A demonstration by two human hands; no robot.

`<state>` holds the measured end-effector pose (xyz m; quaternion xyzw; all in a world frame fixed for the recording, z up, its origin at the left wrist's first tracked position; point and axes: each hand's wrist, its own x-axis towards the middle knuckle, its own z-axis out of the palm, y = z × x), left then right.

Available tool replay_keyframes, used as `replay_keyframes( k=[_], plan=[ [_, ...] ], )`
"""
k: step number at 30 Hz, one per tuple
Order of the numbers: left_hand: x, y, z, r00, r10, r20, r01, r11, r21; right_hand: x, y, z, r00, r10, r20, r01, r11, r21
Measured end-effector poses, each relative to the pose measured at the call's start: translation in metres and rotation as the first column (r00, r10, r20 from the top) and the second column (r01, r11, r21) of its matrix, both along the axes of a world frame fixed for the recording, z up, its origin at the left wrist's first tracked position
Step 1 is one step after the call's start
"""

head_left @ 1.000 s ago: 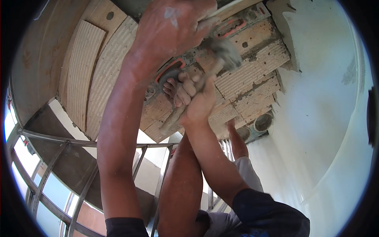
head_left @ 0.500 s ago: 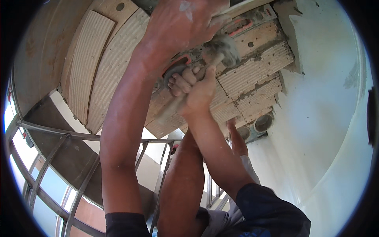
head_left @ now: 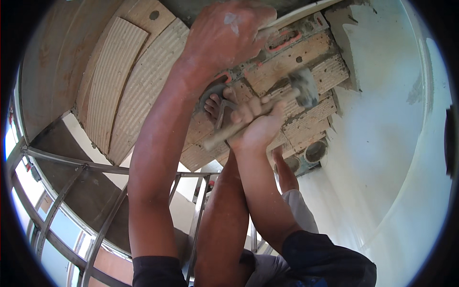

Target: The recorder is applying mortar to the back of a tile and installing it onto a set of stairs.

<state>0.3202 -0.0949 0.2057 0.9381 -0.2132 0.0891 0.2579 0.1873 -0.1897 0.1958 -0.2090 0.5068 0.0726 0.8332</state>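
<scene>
A mallet [head_left: 305,89] with a dark, pale-smudged head is in my right hand [head_left: 258,125], whose fingers wrap around its wooden handle [head_left: 220,137]. The mallet head hangs over ridged wood-coloured tiles [head_left: 329,72], blurred slightly; whether it touches them I cannot tell. Farther up, my left hand [head_left: 229,38], dusted with white, closes on the edge of a long pale strip [head_left: 306,13], perhaps a tile edge. Its fingertips are partly hidden. Beside that strip lies a dirty grey bar with red-rimmed oval slots [head_left: 286,41], running under my left hand.
My sandalled foot [head_left: 213,104] stands near the mallet handle. Larger ridged tiles [head_left: 117,64] lie at the left. A metal railing [head_left: 103,168] curves along the lower left, and a pale wall [head_left: 382,119] rises on the right. Round pipe openings [head_left: 315,150] sit beyond the tiles.
The mallet head has moved right and downward in the picture, and my right hand has shifted right with it. My left hand has moved slightly and keeps its hold on the pale strip.
</scene>
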Motion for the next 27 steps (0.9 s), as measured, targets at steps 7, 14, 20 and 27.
replay_keyframes(
  k=[7, 14, 20, 27],
  plan=[
    [-0.001, 0.009, -0.001, 1.0, -0.004, 0.006, 0.003, 0.999, 0.037, 0.001, -0.001, -0.02, 0.984, 0.12, 0.131, -0.152, 0.951, 0.271],
    [0.002, 0.002, 0.002, 0.998, -0.004, -0.065, 0.004, 1.0, 0.003, 0.007, 0.0, -0.043, 0.966, 0.236, 0.105, -0.25, 0.956, 0.156],
    [0.006, 0.001, 0.0, 1.0, 0.004, -0.022, -0.004, 1.0, -0.003, 0.017, -0.001, -0.021, 0.981, -0.018, -0.194, 0.003, 0.997, -0.073],
    [0.002, 0.017, 0.012, 0.89, 0.011, -0.456, -0.187, 0.92, -0.343, -0.04, -0.064, -0.037, 0.993, 0.038, 0.116, -0.055, 0.988, 0.145]
  ],
)
